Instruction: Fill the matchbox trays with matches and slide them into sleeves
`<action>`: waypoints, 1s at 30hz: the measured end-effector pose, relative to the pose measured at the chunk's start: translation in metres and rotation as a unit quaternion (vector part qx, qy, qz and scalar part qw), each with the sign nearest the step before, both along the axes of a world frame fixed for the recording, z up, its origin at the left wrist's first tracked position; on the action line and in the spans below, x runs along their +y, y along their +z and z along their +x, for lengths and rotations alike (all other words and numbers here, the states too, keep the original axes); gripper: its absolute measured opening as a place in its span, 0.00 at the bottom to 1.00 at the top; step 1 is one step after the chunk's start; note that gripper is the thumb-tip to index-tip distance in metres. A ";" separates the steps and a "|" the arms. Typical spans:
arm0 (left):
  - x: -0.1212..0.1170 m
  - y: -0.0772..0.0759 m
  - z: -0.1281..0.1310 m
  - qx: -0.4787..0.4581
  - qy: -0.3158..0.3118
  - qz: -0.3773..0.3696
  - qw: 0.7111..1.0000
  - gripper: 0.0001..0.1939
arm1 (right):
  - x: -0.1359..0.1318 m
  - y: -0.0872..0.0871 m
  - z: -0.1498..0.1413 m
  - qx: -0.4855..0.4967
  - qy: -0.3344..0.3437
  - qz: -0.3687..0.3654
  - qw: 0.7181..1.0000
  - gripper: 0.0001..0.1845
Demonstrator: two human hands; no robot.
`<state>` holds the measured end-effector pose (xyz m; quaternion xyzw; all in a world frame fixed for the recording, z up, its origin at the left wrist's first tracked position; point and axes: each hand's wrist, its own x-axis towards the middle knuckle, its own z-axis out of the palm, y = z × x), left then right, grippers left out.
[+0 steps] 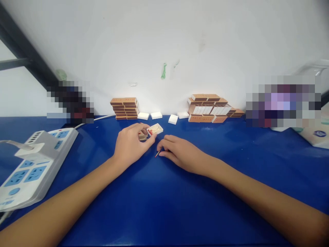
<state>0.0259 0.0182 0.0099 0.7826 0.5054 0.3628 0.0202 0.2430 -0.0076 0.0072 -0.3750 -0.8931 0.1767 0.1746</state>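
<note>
My left hand (131, 142) grips a small white matchbox tray (157, 130) by its edge, fingers and thumb closed on it. Red-tipped matches (154, 129) lie inside the tray. Behind and below that hand, partly hidden by its fingers, is a pile of loose matches (143, 136) on the blue table. To the right, my right hand (180, 152) pinches a single match (157, 154) between thumb and fingers, its red head pointing down toward the tabletop. The two hands are close together but apart.
Matchboxes are stacked by the wall at left (123, 108) and right (208, 109). Between them lie several white trays, one being a tray (173, 119). A power strip (61, 151) with a plugged-in adapter (37, 147) occupies the left side. A white package (317, 135) sits far right.
</note>
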 end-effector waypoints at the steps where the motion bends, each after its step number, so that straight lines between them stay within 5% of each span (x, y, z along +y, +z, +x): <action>1: 0.000 0.000 0.000 0.007 -0.003 0.000 1.000 0.11 | 0.001 0.000 0.001 -0.009 -0.009 -0.011 1.000 0.05; 6: -0.003 -0.001 0.002 0.061 -0.032 -0.023 0.997 0.12 | 0.001 0.008 0.013 -0.022 -0.023 -0.033 0.999 0.09; 12: -0.010 -0.006 0.004 0.096 -0.135 -0.038 0.985 0.12 | 0.004 0.011 0.018 0.043 -0.104 0.066 0.991 0.05; 30: -0.015 -0.007 0.006 0.101 -0.210 -0.053 0.971 0.11 | -0.001 0.008 0.023 0.040 -0.040 -0.035 0.998 0.11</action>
